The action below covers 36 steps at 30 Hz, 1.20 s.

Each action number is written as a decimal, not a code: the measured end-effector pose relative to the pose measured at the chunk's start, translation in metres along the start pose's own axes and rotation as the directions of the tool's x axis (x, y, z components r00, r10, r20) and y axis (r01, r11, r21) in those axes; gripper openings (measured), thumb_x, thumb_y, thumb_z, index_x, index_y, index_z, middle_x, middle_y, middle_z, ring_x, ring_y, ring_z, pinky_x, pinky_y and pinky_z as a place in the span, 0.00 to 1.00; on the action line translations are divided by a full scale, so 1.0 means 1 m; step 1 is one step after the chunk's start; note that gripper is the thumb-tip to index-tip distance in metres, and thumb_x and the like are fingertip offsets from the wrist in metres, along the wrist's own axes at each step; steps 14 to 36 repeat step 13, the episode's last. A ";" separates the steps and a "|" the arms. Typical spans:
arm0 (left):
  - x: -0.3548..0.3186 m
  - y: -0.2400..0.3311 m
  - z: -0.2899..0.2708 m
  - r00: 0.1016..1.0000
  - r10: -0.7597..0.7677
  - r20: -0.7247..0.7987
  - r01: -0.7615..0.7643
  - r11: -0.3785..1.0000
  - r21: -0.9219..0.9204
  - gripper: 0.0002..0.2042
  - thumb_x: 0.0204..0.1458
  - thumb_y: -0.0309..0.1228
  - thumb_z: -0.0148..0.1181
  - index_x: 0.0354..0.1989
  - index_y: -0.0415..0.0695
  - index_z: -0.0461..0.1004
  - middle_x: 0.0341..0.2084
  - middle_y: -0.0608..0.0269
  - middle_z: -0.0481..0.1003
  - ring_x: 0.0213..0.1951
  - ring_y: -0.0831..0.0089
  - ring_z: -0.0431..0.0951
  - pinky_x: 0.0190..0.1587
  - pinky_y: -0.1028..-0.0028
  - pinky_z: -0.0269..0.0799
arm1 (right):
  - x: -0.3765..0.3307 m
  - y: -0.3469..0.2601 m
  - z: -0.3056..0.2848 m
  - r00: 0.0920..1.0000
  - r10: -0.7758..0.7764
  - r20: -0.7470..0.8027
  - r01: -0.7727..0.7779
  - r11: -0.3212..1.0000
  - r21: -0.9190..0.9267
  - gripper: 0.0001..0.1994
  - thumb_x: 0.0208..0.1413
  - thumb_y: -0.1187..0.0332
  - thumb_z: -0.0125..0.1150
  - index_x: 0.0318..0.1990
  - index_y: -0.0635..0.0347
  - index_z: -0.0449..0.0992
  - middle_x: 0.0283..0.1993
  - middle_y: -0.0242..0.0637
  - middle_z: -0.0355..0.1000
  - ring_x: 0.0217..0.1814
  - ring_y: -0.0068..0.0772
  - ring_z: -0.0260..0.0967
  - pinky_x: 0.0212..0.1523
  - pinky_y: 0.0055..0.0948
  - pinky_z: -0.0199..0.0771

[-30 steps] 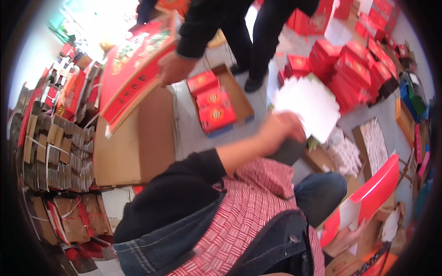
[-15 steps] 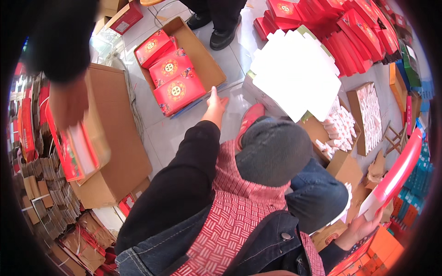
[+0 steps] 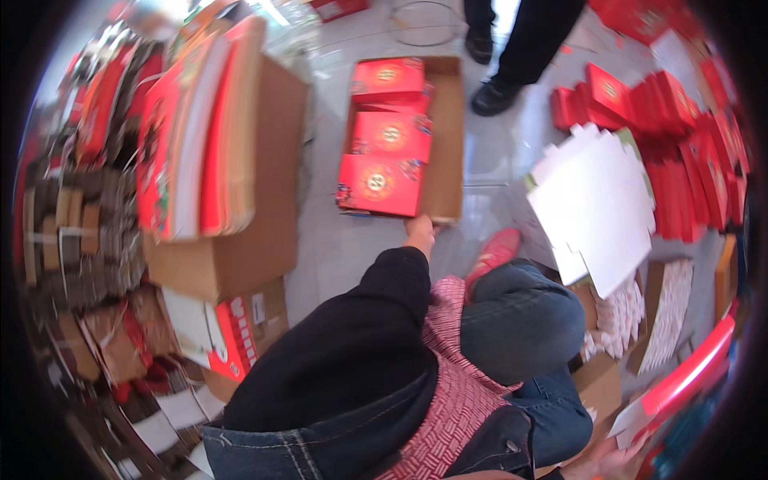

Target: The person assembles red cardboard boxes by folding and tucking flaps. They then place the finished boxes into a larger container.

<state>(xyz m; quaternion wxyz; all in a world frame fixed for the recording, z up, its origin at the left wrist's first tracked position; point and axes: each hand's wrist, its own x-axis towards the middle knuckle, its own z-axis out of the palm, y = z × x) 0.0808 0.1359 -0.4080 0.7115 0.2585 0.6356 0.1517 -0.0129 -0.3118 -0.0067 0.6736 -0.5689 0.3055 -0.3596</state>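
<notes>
An open brown cardboard tray [image 3: 450, 144] lies on the floor ahead of me, with red patterned boxes [image 3: 390, 134] along its left side. My left hand [image 3: 421, 234] is closed at the tray's near edge, its fingertips partly hidden there. At the lower right, my right hand [image 3: 606, 462] grips the white end of a glossy red-and-white folded card piece [image 3: 680, 372], which slants up and away to the right. The fingers of that hand are partly cut off by the dark rim of the picture.
White card blanks [image 3: 596, 208] are stacked right of my knee, and piled red boxes [image 3: 664, 112] stand behind them. Wrapped white pieces [image 3: 616, 320] fill a carton. On the left, red card blanks [image 3: 196, 152] top a brown carton [image 3: 276, 176]. Another person's legs [image 3: 532, 48] stand beyond the tray.
My left hand, with fingers apart before, has closed on the tray's near edge. The view has swung left. Another person's arm and hand over the left stack have gone from view.
</notes>
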 end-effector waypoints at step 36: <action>0.009 0.095 -0.270 0.948 -0.224 0.225 0.089 0.869 0.487 0.24 0.50 0.24 0.55 0.57 0.42 0.61 0.44 0.50 0.74 0.41 0.48 0.78 0.34 0.49 0.79 | 0.013 -0.031 -0.047 0.785 0.367 0.500 -0.530 0.815 0.234 0.24 0.59 0.63 0.53 0.62 0.56 0.61 0.65 0.48 0.57 0.65 0.56 0.55 0.65 0.46 0.58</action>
